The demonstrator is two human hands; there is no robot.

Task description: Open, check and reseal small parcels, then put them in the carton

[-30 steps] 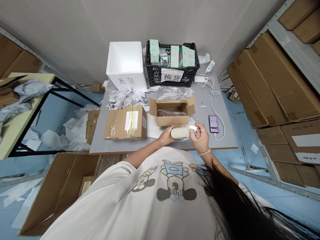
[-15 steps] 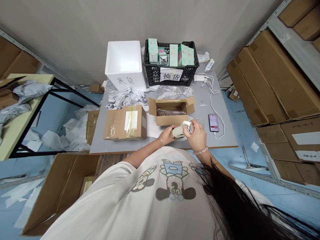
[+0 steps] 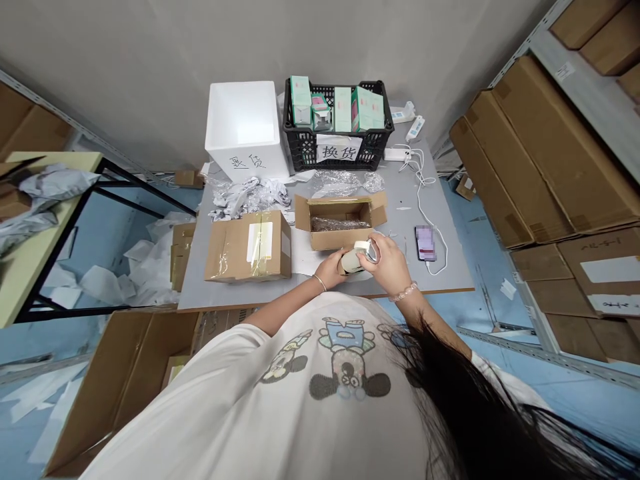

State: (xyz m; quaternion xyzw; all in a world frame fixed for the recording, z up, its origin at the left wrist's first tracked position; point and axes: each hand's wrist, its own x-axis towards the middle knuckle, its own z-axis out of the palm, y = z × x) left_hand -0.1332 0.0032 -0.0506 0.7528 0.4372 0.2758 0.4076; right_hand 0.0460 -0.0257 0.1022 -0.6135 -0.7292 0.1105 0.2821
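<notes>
Grey worktop (image 3: 400,200) with a brown near edge, set against a pale wall (image 3: 125,67). To the right, steel shelving (image 3: 530,327) stacked with flat cartons (image 3: 550,153); to the left, a side table (image 3: 45,230) heaped with grey mailers (image 3: 53,183). Below, a blue floor (image 3: 480,287) strewn with white paper scraps (image 3: 105,283).

Along the far edge, a white foam box (image 3: 245,123) with handwritten characters and a black plastic crate (image 3: 335,137) full of green-and-white cartons (image 3: 343,110). Near the far right corner, a power strip (image 3: 415,128). Mid-worktop, crumpled packing paper (image 3: 247,198), bubble wrap (image 3: 343,181) and an open cardboard box (image 3: 340,223) with something brown and wrapped inside. Toward the left, a taped carton (image 3: 247,247). By the right edge, a phone (image 3: 425,243) on a white cable, its screen blurred.

Just in from the near edge, right in front of the open box, a cream cylinder (image 3: 353,261), long axis slanting, white-capped end pointing up and right. Left hand (image 3: 330,270) clamped around the lower end; right hand (image 3: 387,263) closed over the capped end, both hands close together on it.
</notes>
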